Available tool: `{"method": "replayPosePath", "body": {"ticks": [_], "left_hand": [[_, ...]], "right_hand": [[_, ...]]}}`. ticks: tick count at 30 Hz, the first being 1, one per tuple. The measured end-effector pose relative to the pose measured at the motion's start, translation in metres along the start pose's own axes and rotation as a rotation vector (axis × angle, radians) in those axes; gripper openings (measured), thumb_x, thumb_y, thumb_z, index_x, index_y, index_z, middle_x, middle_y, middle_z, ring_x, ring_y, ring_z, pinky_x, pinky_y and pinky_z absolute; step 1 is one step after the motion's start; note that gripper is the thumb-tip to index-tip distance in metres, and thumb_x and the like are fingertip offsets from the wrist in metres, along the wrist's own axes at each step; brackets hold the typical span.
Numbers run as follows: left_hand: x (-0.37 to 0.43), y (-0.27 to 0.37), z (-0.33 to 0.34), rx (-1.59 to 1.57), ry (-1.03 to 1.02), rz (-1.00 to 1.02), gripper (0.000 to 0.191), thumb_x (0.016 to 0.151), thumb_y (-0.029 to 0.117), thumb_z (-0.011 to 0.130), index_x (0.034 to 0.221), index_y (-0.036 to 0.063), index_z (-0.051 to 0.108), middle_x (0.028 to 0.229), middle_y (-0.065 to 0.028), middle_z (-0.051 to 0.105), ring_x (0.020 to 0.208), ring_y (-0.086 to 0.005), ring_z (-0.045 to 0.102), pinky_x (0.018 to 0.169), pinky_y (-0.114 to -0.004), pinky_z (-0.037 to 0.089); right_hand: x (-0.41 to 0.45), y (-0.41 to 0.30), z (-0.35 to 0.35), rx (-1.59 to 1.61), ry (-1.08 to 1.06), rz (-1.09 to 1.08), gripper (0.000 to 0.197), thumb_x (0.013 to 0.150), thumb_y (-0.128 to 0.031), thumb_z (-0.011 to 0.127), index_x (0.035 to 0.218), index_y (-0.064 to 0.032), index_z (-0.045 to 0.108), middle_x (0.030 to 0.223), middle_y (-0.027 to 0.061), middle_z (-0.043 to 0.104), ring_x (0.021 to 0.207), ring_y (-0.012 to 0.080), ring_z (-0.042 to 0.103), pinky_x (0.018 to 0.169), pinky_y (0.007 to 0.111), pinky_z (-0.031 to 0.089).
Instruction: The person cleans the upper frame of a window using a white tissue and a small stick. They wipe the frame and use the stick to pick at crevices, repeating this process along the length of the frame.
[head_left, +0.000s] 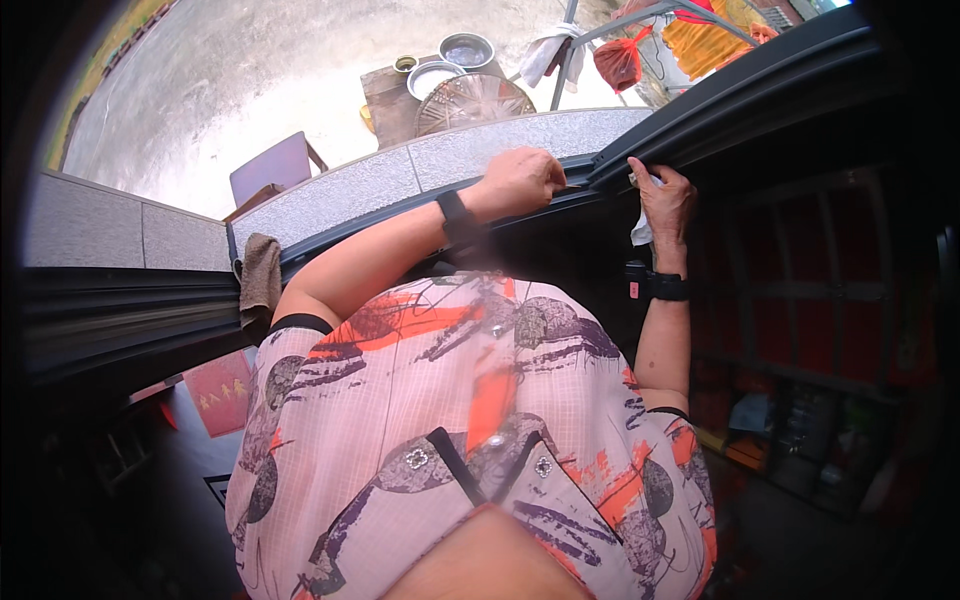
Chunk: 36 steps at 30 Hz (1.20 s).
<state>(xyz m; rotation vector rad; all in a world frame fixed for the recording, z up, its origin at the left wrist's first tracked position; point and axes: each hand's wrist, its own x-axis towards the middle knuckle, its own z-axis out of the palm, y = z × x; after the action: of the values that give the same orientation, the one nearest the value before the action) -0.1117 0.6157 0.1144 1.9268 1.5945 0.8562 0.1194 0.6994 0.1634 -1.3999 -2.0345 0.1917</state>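
My left hand (523, 180) is closed around a small thin tool over the window's bottom track. The tool's tip (574, 186) shows just right of my fingers, in the groove of the dark metal window frame (360, 223); what kind of tool it is, I cannot tell. Farther right, my right hand (666, 199) grips a crumpled white cloth or tissue (642, 225), with the thumb raised beside the edge of the dark sliding sash (735, 94). A brown towel (260, 277) hangs over the frame's left corner.
Outside the grey stone sill (450, 156) stand a purple chair (271, 174) and a wooden table (382, 97) with metal basins (466, 51) and a woven basket (474, 105). A red bag (621, 63) hangs from a metal rack (561, 75). Dark shelves are indoors at right.
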Motion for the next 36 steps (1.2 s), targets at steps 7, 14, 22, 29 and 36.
{"method": "replayPosePath", "body": {"ticks": [7, 14, 22, 29, 36], "left_hand": [[0.023, -0.013, 0.026, 0.093, 0.006, 0.009, 0.019, 0.081, 0.013, 0.061, 0.089, 0.0121, 0.078, 0.086, -0.0162, 0.072, 0.084, -0.0371, 0.069, 0.072, -0.046, 0.054], [0.040, -0.016, 0.035, 0.178, -0.035, 0.098, 0.017, 0.077, 0.011, 0.061, 0.085, 0.0101, 0.076, 0.084, -0.0155, 0.068, 0.082, -0.0369, 0.067, 0.067, -0.047, 0.052], [0.043, -0.014, 0.039, 0.287, 0.025, 0.228, 0.010, 0.077, 0.008, 0.061, 0.073, 0.0095, 0.070, 0.082, -0.0139, 0.065, 0.077, -0.0358, 0.067, 0.063, -0.045, 0.053], [0.042, -0.018, 0.050, 0.227, -0.019, 0.203, 0.010, 0.074, 0.007, 0.062, 0.074, 0.0009, 0.070, 0.073, -0.0235, 0.064, 0.069, -0.0409, 0.066, 0.063, -0.049, 0.053], [0.015, -0.009, 0.030, 0.213, -0.017, 0.080, 0.009, 0.070, 0.005, 0.061, 0.069, -0.0019, 0.068, 0.072, -0.0255, 0.063, 0.071, -0.0449, 0.064, 0.066, -0.050, 0.053]], "right_hand": [[-0.003, -0.014, 0.004, 0.056, 0.026, 0.037, 0.038, 0.082, -0.042, 0.081, 0.086, -0.0043, 0.077, 0.076, 0.0153, 0.072, 0.068, 0.0296, 0.071, 0.061, 0.035, 0.052], [-0.006, -0.019, 0.006, 0.004, 0.034, 0.034, 0.036, 0.082, -0.040, 0.082, 0.086, -0.0044, 0.077, 0.076, 0.0145, 0.073, 0.068, 0.0281, 0.071, 0.061, 0.034, 0.051], [-0.012, -0.031, 0.008, 0.103, 0.010, -0.043, 0.027, 0.086, -0.033, 0.079, 0.086, -0.0062, 0.078, 0.075, 0.0082, 0.074, 0.063, 0.0217, 0.071, 0.057, 0.031, 0.051], [-0.019, -0.049, 0.009, 0.147, 0.003, -0.062, 0.026, 0.082, -0.029, 0.083, 0.088, -0.0044, 0.078, 0.077, 0.0106, 0.075, 0.064, 0.0189, 0.072, 0.057, 0.028, 0.051], [-0.025, -0.047, 0.016, 0.199, 0.058, -0.112, 0.025, 0.083, -0.031, 0.081, 0.085, -0.0067, 0.078, 0.072, 0.0085, 0.073, 0.060, 0.0219, 0.070, 0.053, 0.030, 0.051]]}}
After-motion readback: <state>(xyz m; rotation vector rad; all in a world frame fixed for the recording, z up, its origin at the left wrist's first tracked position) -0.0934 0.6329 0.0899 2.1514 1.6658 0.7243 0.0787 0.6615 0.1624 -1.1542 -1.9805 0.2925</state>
